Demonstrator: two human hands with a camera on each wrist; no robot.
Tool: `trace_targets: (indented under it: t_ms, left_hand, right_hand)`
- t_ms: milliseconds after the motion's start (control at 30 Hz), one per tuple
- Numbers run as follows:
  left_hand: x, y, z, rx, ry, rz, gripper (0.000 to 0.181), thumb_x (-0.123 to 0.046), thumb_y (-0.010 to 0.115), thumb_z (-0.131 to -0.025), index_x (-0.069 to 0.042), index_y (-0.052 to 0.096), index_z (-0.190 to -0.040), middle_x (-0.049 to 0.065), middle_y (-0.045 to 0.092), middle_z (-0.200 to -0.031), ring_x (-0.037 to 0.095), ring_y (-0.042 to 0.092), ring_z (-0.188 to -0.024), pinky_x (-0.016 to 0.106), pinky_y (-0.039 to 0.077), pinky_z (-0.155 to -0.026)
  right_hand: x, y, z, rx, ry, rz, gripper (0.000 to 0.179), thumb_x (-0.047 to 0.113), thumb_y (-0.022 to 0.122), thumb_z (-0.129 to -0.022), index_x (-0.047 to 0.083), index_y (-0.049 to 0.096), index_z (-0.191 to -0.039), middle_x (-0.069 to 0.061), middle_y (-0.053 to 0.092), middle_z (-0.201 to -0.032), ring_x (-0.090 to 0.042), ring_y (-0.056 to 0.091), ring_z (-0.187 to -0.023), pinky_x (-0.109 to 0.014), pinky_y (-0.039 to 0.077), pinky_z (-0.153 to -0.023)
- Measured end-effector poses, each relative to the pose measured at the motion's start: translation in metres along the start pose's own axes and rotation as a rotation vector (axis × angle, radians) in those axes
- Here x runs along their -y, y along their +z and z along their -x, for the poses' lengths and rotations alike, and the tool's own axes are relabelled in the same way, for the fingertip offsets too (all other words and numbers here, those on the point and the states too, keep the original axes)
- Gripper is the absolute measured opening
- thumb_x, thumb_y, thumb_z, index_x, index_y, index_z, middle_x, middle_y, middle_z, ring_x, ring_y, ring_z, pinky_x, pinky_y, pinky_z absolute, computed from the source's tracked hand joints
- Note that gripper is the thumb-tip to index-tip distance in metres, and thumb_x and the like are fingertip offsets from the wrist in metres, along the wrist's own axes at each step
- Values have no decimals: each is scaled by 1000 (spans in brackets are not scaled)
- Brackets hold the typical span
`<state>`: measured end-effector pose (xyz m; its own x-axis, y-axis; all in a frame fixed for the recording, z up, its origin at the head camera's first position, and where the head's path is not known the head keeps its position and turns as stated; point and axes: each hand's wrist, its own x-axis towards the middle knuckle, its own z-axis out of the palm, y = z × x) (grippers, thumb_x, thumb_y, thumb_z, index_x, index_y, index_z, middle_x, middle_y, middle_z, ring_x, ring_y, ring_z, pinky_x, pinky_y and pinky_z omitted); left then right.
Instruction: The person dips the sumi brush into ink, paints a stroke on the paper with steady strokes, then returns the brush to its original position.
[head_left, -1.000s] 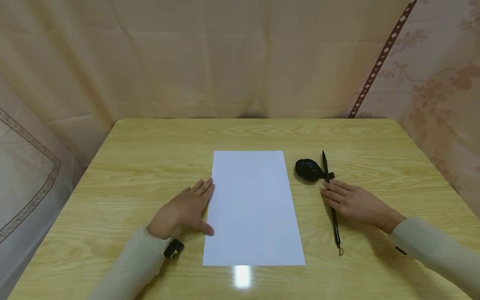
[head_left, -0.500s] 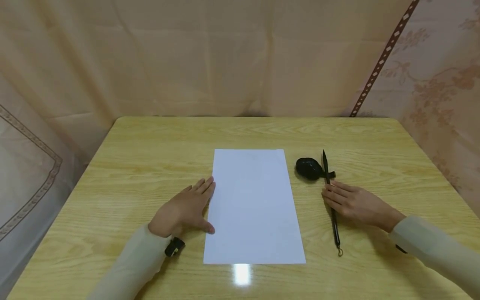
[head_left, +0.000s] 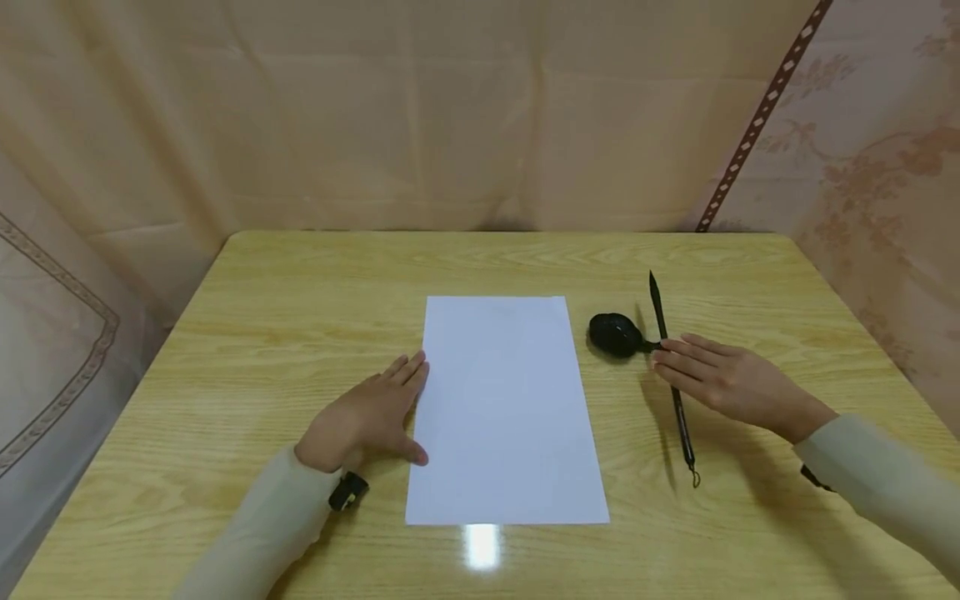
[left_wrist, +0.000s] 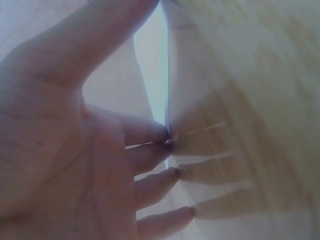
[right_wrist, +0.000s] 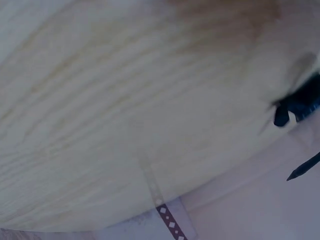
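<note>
Head view looks forward and down at the counter (head_left: 255,333). Left wrist view closely faces the left grip (left_wrist: 90,145). Right wrist view looks across the counter, sharing the brush (right_wrist: 305,167) with head view.

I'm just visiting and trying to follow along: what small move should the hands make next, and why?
Probably raise the brush a little higher with the right hand. The brush's separate shadow suggests it is off the table, yet in the head view it crosses one end of the black object, so extra height might avoid a knock.
</note>
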<state>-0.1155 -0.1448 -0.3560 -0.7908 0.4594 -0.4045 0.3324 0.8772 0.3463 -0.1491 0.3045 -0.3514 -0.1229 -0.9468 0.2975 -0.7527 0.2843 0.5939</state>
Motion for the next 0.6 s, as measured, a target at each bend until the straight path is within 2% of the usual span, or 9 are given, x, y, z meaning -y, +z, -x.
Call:
trace_targets:
  t_ms: [33, 133, 200, 267, 367, 467, 567, 600]
  left_hand:
    - [0, 0, 0, -2, 3, 6, 118, -46, 82, -69, 3, 11, -151, 16, 3, -160, 37, 4, -147, 55, 19, -115]
    - [0, -1, 1, -6, 4, 14, 118, -45, 82, -69, 4, 12, -151, 16, 4, -160, 37, 4, -147, 56, 19, -115]
    - [-1, -1, 1, -7, 5, 16, 118, -44, 82, -69, 4, 12, -151, 17, 5, -160, 37, 4, -147, 56, 19, -115]
    - [-1, -1, 2, -7, 6, 14, 117, -44, 82, -69, 4, 13, -151, 17, 5, -160, 37, 5, -147, 56, 19, -115]
    - [-1, -1, 1, -7, 7, 10, 117, -45, 82, -69, 4, 13, -151, 17, 5, -160, 37, 5, -147, 56, 19, -115]
    - [0, -1, 1, -6, 8, 12, 117, -45, 82, -69, 4, 13, -151, 17, 5, -160, 37, 5, -147, 56, 19, -115]
    - [0, -1, 2, -6, 10, 16, 117, -45, 82, -70, 4, 12, -151, 16, 4, -160, 36, 4, -147, 56, 19, -115]
    - [0, -1, 2, -5, 9, 17, 117, -44, 82, -70, 3, 12, -151, 16, 3, -160, 36, 4, -148, 56, 19, -115]
  right_hand:
    - [-2, -2, 0, -5, 8, -8, 50, -6, 14, -101, 2, 15, -151, -14, 64, -123, -20, 16, -145, -37, 28, -115]
    - [-7, -7, -3, -23, 37, -43, 49, -4, 16, -102, 3, 21, -150, -12, 42, -147, -20, 16, -146, -36, 22, -118]
    - [-8, -10, -5, -43, 60, -60, 48, -3, 17, -102, 2, 25, -150, -9, 25, -155, -19, 18, -146, -35, 19, -119]
    - [-10, -11, -8, -78, 83, -78, 48, -2, 18, -102, 2, 30, -148, -7, 20, -157, -18, 21, -145, -34, 19, -119]
    - [-11, -13, -13, -147, 123, -93, 44, -2, 24, -102, 0, 41, -142, -6, 26, -155, -16, 26, -144, -32, 21, -118]
    - [-14, -14, -19, -224, 166, -96, 37, 0, 31, -102, -4, 55, -129, -7, 37, -150, -14, 31, -141, -31, 25, -116]
    - [-16, -15, -24, -277, 227, -90, 32, 5, 36, -103, -6, 64, -115, -15, 57, -133, -10, 35, -138, -28, 28, -115]
    - [-16, -15, -26, -300, 250, -87, 32, 6, 37, -103, -6, 65, -111, -16, 63, -125, -12, 41, -135, -27, 29, -114]
